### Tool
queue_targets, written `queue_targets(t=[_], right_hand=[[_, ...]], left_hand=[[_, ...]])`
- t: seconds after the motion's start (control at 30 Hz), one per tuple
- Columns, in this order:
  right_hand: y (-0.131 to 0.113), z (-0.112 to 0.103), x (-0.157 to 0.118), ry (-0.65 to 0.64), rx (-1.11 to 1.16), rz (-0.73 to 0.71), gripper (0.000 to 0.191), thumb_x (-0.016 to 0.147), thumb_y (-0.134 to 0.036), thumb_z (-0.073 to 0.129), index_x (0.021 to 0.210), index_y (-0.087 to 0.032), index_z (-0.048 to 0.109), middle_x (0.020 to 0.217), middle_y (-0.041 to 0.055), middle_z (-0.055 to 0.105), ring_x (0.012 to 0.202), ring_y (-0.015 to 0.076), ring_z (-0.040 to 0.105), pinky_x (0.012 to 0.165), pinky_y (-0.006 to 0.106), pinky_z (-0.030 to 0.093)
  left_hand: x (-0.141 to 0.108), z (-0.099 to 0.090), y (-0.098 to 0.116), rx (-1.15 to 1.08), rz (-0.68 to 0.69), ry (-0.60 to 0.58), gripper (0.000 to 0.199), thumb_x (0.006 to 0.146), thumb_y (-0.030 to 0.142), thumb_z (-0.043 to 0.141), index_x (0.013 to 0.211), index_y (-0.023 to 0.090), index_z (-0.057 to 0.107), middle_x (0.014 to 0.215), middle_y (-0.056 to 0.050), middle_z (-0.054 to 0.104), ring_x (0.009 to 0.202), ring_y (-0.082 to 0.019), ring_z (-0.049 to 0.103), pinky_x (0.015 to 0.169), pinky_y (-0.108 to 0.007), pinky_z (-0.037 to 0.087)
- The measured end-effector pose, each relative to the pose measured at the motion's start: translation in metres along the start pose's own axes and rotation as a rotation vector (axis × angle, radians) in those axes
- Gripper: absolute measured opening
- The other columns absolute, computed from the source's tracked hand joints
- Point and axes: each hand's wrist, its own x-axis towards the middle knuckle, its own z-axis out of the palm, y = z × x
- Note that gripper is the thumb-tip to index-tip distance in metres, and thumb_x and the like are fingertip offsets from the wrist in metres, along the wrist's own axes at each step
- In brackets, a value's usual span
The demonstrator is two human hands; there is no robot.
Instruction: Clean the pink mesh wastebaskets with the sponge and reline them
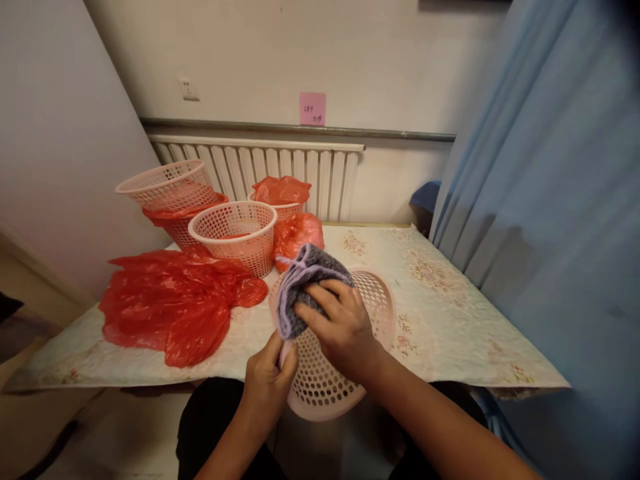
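Note:
A pale pink plastic basket point(320, 393) with a holed wall is tilted in front of me at the table's near edge. My left hand point(270, 373) is closed on its left rim, thumb on top. My right hand point(345, 327) is closed around a folded grey cloth point(310, 267) with a lilac border, held over the basket. The fingers press into the cloth's folds. The cloth's lower edge comes close to my left fingertips, and the cloth and right hand hide part of the basket.
On the left of the table point(450, 313) lies a crumpled red plastic bag point(170, 307). Behind it stand a pink basket point(250, 250), a tilted basket point(167, 187) stacked on another, and a bag-lined basket point(287, 210). A radiator point(320, 177) lines the wall; a blue curtain point(545, 200) hangs right.

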Motion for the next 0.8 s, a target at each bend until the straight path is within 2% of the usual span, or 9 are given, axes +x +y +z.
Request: queue_targets(t=[0.07, 0.13, 0.27, 0.43, 0.53, 0.63, 0.73, 0.8], right_hand=[[0.016, -0.003, 0.005, 0.012, -0.033, 0.083, 0.030, 0.090, -0.018, 0.049, 0.117, -0.026, 0.061, 0.129, 0.0036, 0.056, 0.112, 0.0263, 0.045, 0.092, 0.044, 0.039], [0.035, -0.004, 0.007, 0.025, -0.059, 0.174, 0.032, 0.087, -0.015, 0.050, 0.116, -0.022, 0.061, 0.127, 0.0062, 0.057, 0.111, 0.0263, 0.045, 0.094, 0.044, 0.039], [0.075, -0.001, -0.005, 0.085, -0.088, 0.363, 0.034, 0.082, -0.014, 0.051, 0.116, -0.017, 0.058, 0.123, 0.0107, 0.057, 0.110, 0.0261, 0.046, 0.096, 0.043, 0.040], [0.112, 0.014, -0.054, 0.077, -0.093, 0.734, 0.031, 0.078, -0.024, 0.052, 0.106, -0.016, 0.062, 0.103, 0.0107, 0.064, 0.098, 0.0267, 0.054, 0.089, 0.041, 0.044], [0.118, 0.025, -0.091, 0.046, 0.003, 1.020, 0.044, 0.076, -0.036, 0.053, 0.114, -0.015, 0.061, 0.112, 0.0132, 0.064, 0.103, 0.0284, 0.056, 0.093, 0.042, 0.042], [0.112, 0.036, -0.124, 0.029, 0.154, 1.265, 0.056, 0.074, -0.044, 0.054, 0.121, -0.015, 0.059, 0.121, 0.0141, 0.061, 0.113, 0.0288, 0.055, 0.099, 0.041, 0.039], [0.100, 0.048, -0.150, 0.059, 0.293, 1.411, 0.064, 0.071, -0.047, 0.056, 0.124, -0.012, 0.057, 0.129, 0.0155, 0.057, 0.120, 0.0285, 0.051, 0.103, 0.039, 0.036], [0.090, 0.056, -0.164, 0.093, 0.369, 1.469, 0.062, 0.068, -0.049, 0.059, 0.119, -0.013, 0.060, 0.127, 0.0141, 0.058, 0.120, 0.0286, 0.051, 0.102, 0.039, 0.038]], left_hand=[[-0.001, -0.002, 0.002, -0.015, -0.012, -0.039, 0.035, 0.084, 0.025, 0.047, 0.114, 0.015, 0.061, 0.089, -0.003, 0.073, 0.072, -0.014, 0.067, 0.069, -0.022, 0.052], [-0.002, -0.003, 0.003, -0.042, -0.028, -0.066, 0.042, 0.086, 0.026, 0.046, 0.125, 0.015, 0.055, 0.105, -0.005, 0.072, 0.084, -0.015, 0.068, 0.078, -0.023, 0.052], [-0.005, -0.005, -0.002, -0.060, -0.076, -0.070, 0.043, 0.087, 0.029, 0.046, 0.126, 0.014, 0.054, 0.110, -0.007, 0.071, 0.087, -0.017, 0.069, 0.081, -0.024, 0.052], [-0.010, -0.006, -0.009, -0.066, -0.151, -0.015, 0.043, 0.087, 0.033, 0.046, 0.127, 0.017, 0.053, 0.109, -0.005, 0.071, 0.091, -0.018, 0.068, 0.080, -0.025, 0.052], [-0.012, -0.006, -0.012, -0.065, -0.189, 0.006, 0.043, 0.087, 0.034, 0.047, 0.127, 0.017, 0.053, 0.103, -0.004, 0.072, 0.091, -0.019, 0.068, 0.078, -0.026, 0.052], [-0.011, -0.007, -0.014, -0.085, -0.224, 0.033, 0.044, 0.087, 0.036, 0.048, 0.128, 0.018, 0.052, 0.105, -0.005, 0.071, 0.092, -0.020, 0.067, 0.079, -0.027, 0.051], [-0.009, -0.007, -0.013, -0.131, -0.243, 0.075, 0.044, 0.087, 0.037, 0.049, 0.128, 0.020, 0.052, 0.113, -0.005, 0.067, 0.098, -0.020, 0.064, 0.083, -0.027, 0.049], [-0.009, -0.006, -0.013, -0.167, -0.276, 0.107, 0.044, 0.087, 0.037, 0.051, 0.128, 0.021, 0.051, 0.114, -0.005, 0.066, 0.099, -0.020, 0.063, 0.084, -0.028, 0.048]])
